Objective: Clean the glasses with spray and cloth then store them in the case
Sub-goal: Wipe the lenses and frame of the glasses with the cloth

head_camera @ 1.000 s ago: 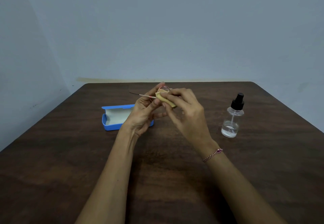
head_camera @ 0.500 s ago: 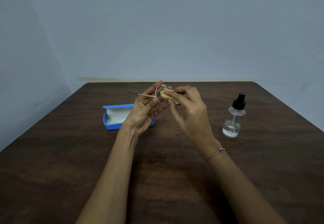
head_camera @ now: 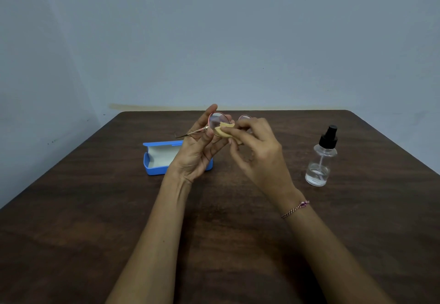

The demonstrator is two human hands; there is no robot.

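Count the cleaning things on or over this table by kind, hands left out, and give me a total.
glasses: 1
cloth: 1
blue case: 1
spray bottle: 1
Total: 4

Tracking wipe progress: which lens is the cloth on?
The lens nearest the left hand holding the glasses; the right hand presses the cloth on it. The other lens shows bare.
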